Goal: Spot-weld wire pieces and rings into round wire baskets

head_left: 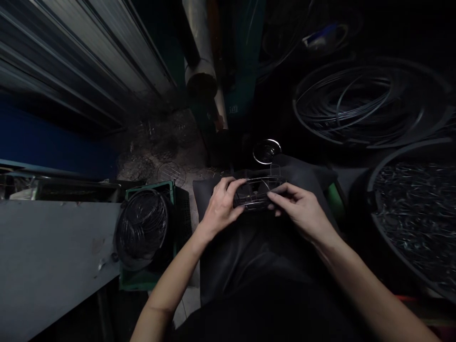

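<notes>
Between my two hands, over my dark-clothed lap, is a small round wire frame (254, 204) made of metal rings. My left hand (223, 202) grips its left side, thumb below and fingers above. At the right side, my right hand (294, 204) is closed in a pinch by a thin wire piece that meets the frame; the exact grip is partly hidden. Just beyond the frame shows a shiny metal ring (267, 151), apart from both hands.
A dark tub of wire rings (142, 228) sits in a green crate (173, 190) at left. On the right are a basin with coiled wire (363, 109) and a tub of small bent wire pieces (420, 209). A grey panel (53, 251) stands at far left; a pipe (201, 61) hangs ahead.
</notes>
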`<state>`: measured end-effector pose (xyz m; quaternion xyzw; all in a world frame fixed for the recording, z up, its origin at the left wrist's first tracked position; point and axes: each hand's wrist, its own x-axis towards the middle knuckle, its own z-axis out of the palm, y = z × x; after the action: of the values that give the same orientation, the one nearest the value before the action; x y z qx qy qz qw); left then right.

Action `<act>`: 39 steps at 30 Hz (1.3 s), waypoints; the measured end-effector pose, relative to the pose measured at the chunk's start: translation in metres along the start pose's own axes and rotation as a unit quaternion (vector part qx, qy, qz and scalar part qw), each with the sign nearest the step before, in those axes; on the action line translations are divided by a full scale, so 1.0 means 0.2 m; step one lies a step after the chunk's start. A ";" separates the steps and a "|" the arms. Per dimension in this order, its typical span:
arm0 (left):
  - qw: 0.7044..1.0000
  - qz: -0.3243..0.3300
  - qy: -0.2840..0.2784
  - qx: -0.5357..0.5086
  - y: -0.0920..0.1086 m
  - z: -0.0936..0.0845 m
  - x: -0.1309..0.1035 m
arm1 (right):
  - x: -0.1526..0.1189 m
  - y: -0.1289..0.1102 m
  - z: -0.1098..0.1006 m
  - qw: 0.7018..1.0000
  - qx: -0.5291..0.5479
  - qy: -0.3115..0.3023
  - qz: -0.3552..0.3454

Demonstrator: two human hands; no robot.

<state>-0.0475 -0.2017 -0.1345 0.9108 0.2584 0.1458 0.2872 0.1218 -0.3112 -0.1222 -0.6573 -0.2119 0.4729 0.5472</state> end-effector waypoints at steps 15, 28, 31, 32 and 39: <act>0.992 0.030 0.102 0.065 -0.01 -0.06 0.00 | 0.02 -0.01 0.14 0.991 -0.087 0.057 -0.084; 0.982 0.037 0.148 0.112 -0.07 -0.05 0.02 | 0.10 0.01 0.20 0.985 -0.111 0.085 -0.103; 0.979 0.045 0.159 0.123 -0.07 -0.05 0.02 | 0.11 0.00 0.21 0.981 -0.120 0.087 -0.124; 0.978 0.044 0.163 0.122 -0.08 -0.05 0.02 | 0.11 0.01 0.22 0.980 -0.119 0.086 -0.137; 0.977 0.025 0.194 0.087 -0.11 -0.03 0.04 | 0.14 0.04 0.27 0.929 -0.212 0.123 -0.277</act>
<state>-0.0517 -0.1786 -0.1411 0.8930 0.2979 0.3034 0.1473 0.0874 -0.2637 -0.1376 -0.7264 -0.4116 0.1622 0.5259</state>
